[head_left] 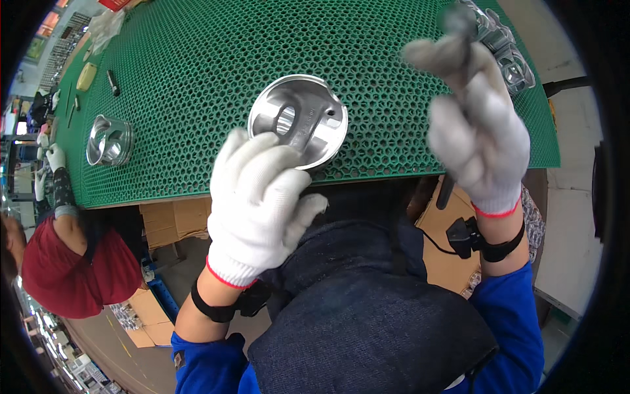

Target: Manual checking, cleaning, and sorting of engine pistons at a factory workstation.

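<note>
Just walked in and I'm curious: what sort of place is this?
Probably a factory workbench for engine parts. A gloved left hand holds a shiny metal piston, another piston rests on the green honeycomb mat, and a co-worker stands nearby.

The left hand (259,197), in a white knit glove, grips a shiny metal piston (298,120) by its lower edge, holding it tilted above the near edge of the green honeycomb mat (197,59). Right of the piston, the gloved right hand (478,141) is raised, closed around a dark, blurred tool (457,39). Far left of the piston, a second piston (109,140) lies on the mat. More metal parts (508,49) sit at the mat's right edge, beyond the raised hand.
</note>
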Demonstrator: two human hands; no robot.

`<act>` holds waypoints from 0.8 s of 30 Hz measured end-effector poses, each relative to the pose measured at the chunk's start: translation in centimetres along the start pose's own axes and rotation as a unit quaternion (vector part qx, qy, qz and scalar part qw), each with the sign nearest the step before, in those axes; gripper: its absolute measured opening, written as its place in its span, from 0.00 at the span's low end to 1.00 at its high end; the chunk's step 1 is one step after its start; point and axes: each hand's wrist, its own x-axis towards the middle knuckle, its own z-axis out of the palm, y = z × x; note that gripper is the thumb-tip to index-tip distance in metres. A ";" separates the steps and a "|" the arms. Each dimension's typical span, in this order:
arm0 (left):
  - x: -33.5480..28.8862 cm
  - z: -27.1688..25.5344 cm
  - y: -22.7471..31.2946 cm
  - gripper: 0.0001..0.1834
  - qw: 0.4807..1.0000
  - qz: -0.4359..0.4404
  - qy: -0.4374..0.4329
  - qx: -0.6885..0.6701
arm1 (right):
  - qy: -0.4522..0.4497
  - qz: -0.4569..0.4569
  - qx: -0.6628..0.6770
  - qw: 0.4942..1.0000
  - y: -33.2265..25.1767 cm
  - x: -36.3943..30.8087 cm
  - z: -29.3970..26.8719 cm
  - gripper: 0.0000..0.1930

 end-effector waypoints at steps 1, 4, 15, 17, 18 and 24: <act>0.2 0.5 -0.5 0.18 0.999 0.008 0.037 -0.007 | 0.073 -0.069 0.155 0.983 1.4 -0.2 -0.4 0.23; 1.5 0.9 -1.5 0.17 0.998 0.000 0.058 -0.004 | 0.037 0.127 -0.017 0.991 2.2 -1.9 -0.5 0.25; 3.0 -1.4 -4.8 0.04 0.941 -0.223 0.075 -0.242 | -0.005 -0.131 -0.687 0.714 5.7 -1.3 -0.3 0.23; 3.8 -1.7 -4.7 0.04 0.937 -0.227 0.048 -0.262 | 0.001 -0.131 -0.698 0.704 5.9 -0.3 -0.2 0.24; 4.1 -1.6 -4.4 0.04 0.932 -0.239 0.048 -0.267 | -0.008 -0.154 -0.700 0.697 5.9 0.1 -0.4 0.23; 2.7 -1.1 -4.0 0.01 0.959 -0.181 0.075 -0.206 | -0.030 -0.105 -0.707 0.699 5.1 0.0 1.3 0.29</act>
